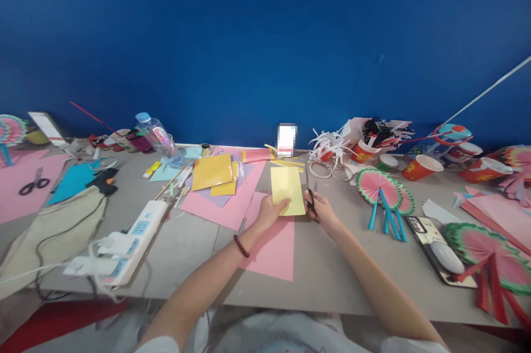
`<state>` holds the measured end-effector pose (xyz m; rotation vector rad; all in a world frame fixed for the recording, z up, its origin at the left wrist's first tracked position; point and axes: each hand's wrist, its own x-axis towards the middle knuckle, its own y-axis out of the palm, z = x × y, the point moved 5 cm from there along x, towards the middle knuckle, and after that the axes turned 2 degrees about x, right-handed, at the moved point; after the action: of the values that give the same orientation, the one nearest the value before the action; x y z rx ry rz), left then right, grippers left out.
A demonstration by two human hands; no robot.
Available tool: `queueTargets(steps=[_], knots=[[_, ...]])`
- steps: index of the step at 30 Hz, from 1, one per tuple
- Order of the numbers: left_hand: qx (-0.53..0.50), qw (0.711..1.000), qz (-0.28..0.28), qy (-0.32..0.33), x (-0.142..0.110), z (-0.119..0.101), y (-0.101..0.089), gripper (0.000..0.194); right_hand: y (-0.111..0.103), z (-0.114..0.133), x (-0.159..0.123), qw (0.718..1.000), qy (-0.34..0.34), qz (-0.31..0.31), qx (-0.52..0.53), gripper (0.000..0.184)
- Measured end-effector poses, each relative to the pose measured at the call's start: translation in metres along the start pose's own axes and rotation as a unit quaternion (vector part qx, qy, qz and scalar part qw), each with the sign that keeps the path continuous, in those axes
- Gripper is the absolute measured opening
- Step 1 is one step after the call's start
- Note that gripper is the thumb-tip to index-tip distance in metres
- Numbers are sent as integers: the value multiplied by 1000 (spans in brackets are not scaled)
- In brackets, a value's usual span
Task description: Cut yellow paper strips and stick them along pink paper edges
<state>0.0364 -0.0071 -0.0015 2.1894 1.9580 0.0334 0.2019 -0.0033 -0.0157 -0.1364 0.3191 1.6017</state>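
My left hand (pixel 270 212) pinches the near left corner of a pale yellow sheet of paper (pixel 287 189), holding it up over the grey table (pixel 194 242). My right hand (pixel 321 212) is closed on a pair of black-handled scissors (pixel 310 198) at the sheet's right edge. A pink sheet (pixel 274 248) lies flat on the table under both hands. A dark bead bracelet sits on my left wrist.
Left: a white power strip (pixel 133 237) with cables, a beige bag, a glue gun (pixel 104 178), black scissors (pixel 35 182) on pink paper, a water bottle (pixel 160 139). Centre: stacked pink and yellow sheets (pixel 212 171). Right: paper fans (pixel 384 190), red cups (pixel 418 167), a phone (pixel 440 248).
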Motion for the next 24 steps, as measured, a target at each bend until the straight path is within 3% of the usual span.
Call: queueTargets(steps=[13,18,24], knots=[[-18,1000,3,16,-3,-10,3,36,2,4,0,999,-48,-7,2,47],[-24,999,-32,28,-4,-11,-2,32,4,4,0,999,-49,4,21,49],[-31,993,-94,64,-1,-12,-13,34,7,2,-5,998,3,45,-39,44]])
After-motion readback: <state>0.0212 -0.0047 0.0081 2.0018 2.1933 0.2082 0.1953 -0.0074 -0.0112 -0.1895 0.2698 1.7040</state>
